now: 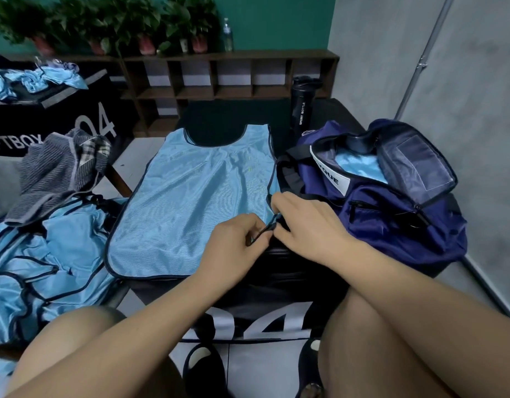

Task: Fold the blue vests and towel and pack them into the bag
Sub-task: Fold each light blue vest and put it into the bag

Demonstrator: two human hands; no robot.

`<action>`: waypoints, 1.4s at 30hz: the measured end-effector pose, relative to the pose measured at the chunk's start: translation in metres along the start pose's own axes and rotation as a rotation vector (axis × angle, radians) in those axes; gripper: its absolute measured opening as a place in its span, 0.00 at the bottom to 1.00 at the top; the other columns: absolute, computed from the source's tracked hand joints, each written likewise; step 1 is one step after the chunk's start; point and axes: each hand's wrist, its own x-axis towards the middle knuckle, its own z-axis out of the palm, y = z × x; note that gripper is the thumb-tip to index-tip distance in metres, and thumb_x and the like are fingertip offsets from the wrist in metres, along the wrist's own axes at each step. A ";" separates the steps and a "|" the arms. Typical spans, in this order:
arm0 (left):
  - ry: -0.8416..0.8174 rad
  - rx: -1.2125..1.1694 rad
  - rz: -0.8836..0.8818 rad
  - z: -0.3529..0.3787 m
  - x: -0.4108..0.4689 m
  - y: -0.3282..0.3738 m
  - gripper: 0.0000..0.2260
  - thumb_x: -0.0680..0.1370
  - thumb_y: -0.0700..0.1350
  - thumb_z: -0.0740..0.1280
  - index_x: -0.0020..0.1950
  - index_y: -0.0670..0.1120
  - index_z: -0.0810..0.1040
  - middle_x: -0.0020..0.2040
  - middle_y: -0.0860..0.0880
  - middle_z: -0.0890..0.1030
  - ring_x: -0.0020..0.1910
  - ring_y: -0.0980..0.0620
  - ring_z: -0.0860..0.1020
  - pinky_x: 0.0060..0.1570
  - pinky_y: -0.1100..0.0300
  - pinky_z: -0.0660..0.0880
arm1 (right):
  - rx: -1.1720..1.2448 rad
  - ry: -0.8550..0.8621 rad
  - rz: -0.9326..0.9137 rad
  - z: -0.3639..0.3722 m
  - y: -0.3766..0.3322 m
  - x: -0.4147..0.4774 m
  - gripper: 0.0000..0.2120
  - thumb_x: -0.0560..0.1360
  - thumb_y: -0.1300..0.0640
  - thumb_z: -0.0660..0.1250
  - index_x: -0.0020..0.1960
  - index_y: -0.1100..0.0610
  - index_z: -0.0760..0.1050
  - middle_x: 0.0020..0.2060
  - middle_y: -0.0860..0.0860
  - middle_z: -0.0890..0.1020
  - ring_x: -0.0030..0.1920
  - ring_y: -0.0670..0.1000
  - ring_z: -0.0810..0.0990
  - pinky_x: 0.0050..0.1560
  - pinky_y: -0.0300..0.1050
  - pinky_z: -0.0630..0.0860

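Observation:
A light blue vest (pixel 190 196) with dark trim lies spread flat on a black box in front of me. My left hand (pixel 233 242) and my right hand (pixel 308 225) both pinch the dark trim at the vest's lower right edge. A navy bag (pixel 391 214) stands open at the right with blue fabric (pixel 360 165) inside. A heap of more blue vests (pixel 47 265) lies at the left. On that heap rests a grey striped towel (pixel 55 173).
A black sport bottle (pixel 302 104) stands behind the bag. A second black box (pixel 61 110) at the back left carries more blue vests (pixel 35 80). Wooden shelves (pixel 219 81) with potted plants line the far wall. My knees and black slippers fill the near edge.

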 end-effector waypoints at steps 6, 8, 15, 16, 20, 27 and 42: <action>-0.009 -0.059 -0.021 -0.003 -0.003 0.004 0.07 0.79 0.51 0.73 0.44 0.54 0.77 0.37 0.55 0.80 0.39 0.53 0.79 0.43 0.53 0.77 | -0.092 0.031 -0.008 0.005 0.001 -0.004 0.22 0.76 0.37 0.66 0.56 0.51 0.63 0.46 0.50 0.78 0.38 0.64 0.78 0.33 0.53 0.66; -0.005 -0.050 -0.012 -0.005 -0.004 0.007 0.07 0.79 0.50 0.73 0.44 0.54 0.77 0.37 0.55 0.79 0.39 0.52 0.79 0.43 0.53 0.77 | -0.117 0.092 -0.033 0.007 0.001 -0.004 0.18 0.77 0.41 0.67 0.55 0.51 0.63 0.43 0.51 0.77 0.36 0.65 0.78 0.31 0.51 0.64; -0.051 0.009 0.060 -0.006 -0.004 0.003 0.08 0.79 0.49 0.73 0.44 0.55 0.75 0.37 0.56 0.78 0.39 0.55 0.78 0.43 0.53 0.77 | -0.150 0.154 -0.018 0.007 0.006 -0.007 0.10 0.75 0.53 0.70 0.54 0.52 0.72 0.43 0.51 0.74 0.36 0.62 0.78 0.30 0.50 0.65; -0.063 0.026 0.073 -0.005 -0.004 0.002 0.07 0.78 0.49 0.73 0.45 0.55 0.75 0.38 0.57 0.77 0.39 0.56 0.77 0.42 0.54 0.77 | -0.152 0.141 -0.033 0.005 0.009 -0.010 0.08 0.76 0.54 0.70 0.53 0.52 0.74 0.43 0.51 0.74 0.38 0.61 0.78 0.30 0.50 0.66; -0.127 0.064 0.122 -0.002 -0.005 -0.001 0.05 0.78 0.50 0.71 0.52 0.57 0.78 0.39 0.57 0.78 0.39 0.59 0.76 0.42 0.55 0.77 | -0.149 0.043 -0.103 0.000 0.021 -0.022 0.04 0.75 0.56 0.68 0.49 0.53 0.75 0.46 0.49 0.72 0.45 0.55 0.76 0.33 0.51 0.72; -0.256 0.169 0.220 0.012 -0.006 -0.001 0.13 0.80 0.51 0.69 0.64 0.58 0.80 0.44 0.58 0.76 0.45 0.57 0.74 0.47 0.55 0.76 | -0.076 -0.167 0.004 0.003 0.023 -0.030 0.03 0.77 0.55 0.64 0.45 0.48 0.72 0.46 0.47 0.71 0.47 0.56 0.77 0.37 0.50 0.67; -0.361 0.196 0.199 0.017 -0.009 -0.005 0.12 0.80 0.50 0.71 0.64 0.57 0.80 0.49 0.57 0.78 0.52 0.55 0.76 0.53 0.52 0.77 | 0.302 -0.279 0.516 0.016 0.017 0.010 0.06 0.72 0.51 0.70 0.40 0.53 0.79 0.38 0.48 0.84 0.44 0.54 0.82 0.47 0.55 0.83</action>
